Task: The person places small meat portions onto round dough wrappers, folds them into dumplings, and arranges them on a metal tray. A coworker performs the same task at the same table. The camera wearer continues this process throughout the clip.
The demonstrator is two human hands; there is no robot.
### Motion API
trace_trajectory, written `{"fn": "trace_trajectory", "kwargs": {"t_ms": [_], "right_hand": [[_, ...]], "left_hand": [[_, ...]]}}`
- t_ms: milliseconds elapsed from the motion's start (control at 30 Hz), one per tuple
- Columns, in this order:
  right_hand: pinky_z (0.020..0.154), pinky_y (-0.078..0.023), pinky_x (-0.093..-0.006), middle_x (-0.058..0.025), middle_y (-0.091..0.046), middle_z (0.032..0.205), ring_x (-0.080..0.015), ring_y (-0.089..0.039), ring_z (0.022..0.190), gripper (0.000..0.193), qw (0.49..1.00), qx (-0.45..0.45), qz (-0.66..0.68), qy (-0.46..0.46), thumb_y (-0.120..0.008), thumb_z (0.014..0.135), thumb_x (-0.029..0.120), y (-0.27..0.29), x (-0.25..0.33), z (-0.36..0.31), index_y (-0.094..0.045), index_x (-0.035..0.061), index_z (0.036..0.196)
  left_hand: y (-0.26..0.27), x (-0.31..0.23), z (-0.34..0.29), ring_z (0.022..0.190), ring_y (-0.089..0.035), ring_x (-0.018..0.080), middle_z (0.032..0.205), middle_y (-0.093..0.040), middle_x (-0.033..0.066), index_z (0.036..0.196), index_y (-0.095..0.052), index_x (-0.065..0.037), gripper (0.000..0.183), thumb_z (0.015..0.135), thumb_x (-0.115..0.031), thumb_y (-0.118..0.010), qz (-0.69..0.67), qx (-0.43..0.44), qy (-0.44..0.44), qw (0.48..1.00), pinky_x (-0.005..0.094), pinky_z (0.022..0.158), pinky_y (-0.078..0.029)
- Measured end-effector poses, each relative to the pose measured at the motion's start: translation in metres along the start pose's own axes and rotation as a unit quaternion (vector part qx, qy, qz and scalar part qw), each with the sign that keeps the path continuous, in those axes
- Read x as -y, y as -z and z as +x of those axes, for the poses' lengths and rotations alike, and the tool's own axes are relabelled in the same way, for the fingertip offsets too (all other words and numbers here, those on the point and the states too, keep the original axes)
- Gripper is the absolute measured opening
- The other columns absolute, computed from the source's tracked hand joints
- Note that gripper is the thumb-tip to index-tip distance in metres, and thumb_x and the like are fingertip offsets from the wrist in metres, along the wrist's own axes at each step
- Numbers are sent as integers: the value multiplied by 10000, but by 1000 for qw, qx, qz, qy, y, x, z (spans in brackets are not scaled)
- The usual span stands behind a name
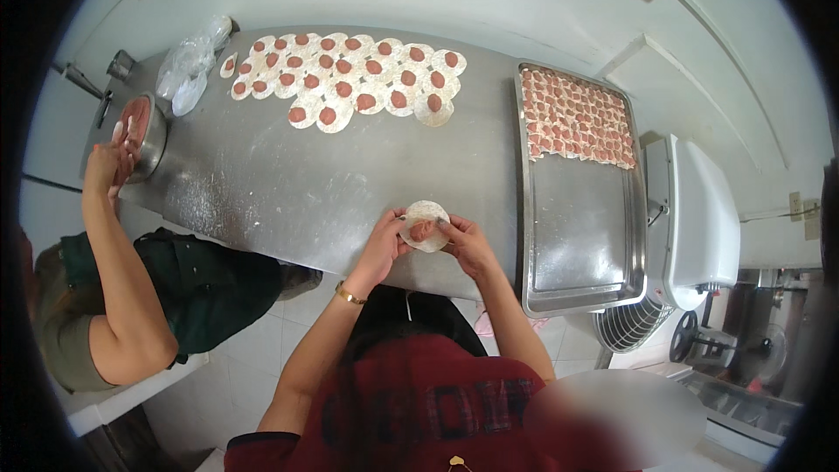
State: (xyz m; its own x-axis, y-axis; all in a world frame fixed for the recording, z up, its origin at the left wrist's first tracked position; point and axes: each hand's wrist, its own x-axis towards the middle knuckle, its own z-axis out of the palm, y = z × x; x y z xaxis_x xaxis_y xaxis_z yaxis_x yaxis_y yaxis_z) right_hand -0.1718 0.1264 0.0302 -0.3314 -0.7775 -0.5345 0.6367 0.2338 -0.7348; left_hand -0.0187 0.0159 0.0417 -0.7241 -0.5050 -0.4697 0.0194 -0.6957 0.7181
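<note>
Between my two hands, over the near edge of the table, is a round dough wrapper (426, 211) with a lump of pinkish meat filling (421, 231) on it. My left hand (385, 241) pinches the wrapper's left edge, a gold-coloured band on that wrist. On the opposite edge, my right hand (465, 243) grips it with thumb and fingers. Farther off, several flat wrappers (343, 87) lie in overlapping rows, each topped with a dab of meat. To the right, a metal tray (577, 236) holds tight rows of filled dumplings (577, 118) in its far part.
At the left, a co-worker's hand (103, 166) reaches into a steel bowl (156, 144) of meat. Plastic bags (188, 70) lie behind it. The steel table (288, 175) has flour dusted on its left side. A white machine (695, 218) stands right of the tray.
</note>
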Motion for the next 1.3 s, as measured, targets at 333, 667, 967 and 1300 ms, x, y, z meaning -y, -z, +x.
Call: {"fn": "trace_trajectory", "kwargs": {"t_ms": [333, 667, 967, 1300], "right_hand": [[676, -520, -249, -73, -663, 899, -134, -624, 756, 199, 940, -161, -288, 82, -555, 883, 80, 4, -33, 13, -658, -28, 1015], [733, -508, -252, -86, -657, 947, -133, -622, 790, 236, 962, -68, -238, 115, -628, 785, -20, -1, -40, 0, -649, -27, 1020], [790, -489, -272, -65, -633, 961, -143, -611, 874, 219, 981, -12, -111, 157, -627, 784, -35, -2, -22, -8, -632, -6, 1001], [866, -486, -294, -79, -612, 1031, -163, -597, 951, 209, 993, -12, -7, 121, -603, 808, -42, -1, -20, -16, -610, -22, 1016]], "left_hand": [[35, 39, 22, 1008, -587, 188, 1091, -597, 143, 1179, -510, 25, 294, 903, -36, -427, 376, -89, -55, 921, 293, 841, -500], [24, 36, -7, 960, -612, 169, 1052, -631, 111, 1087, -579, 36, 234, 864, 46, -509, 303, -61, -86, 947, 278, 836, -509], [23, 22, -3, 948, -579, 114, 1011, -582, 26, 1084, -561, -33, 183, 902, -55, -561, 82, -14, -8, 996, 269, 866, -492], [19, 36, -4, 982, -561, 111, 1046, -563, 30, 1077, -513, -47, 190, 900, -59, -581, 35, 20, -54, 998, 270, 863, -481]]}}
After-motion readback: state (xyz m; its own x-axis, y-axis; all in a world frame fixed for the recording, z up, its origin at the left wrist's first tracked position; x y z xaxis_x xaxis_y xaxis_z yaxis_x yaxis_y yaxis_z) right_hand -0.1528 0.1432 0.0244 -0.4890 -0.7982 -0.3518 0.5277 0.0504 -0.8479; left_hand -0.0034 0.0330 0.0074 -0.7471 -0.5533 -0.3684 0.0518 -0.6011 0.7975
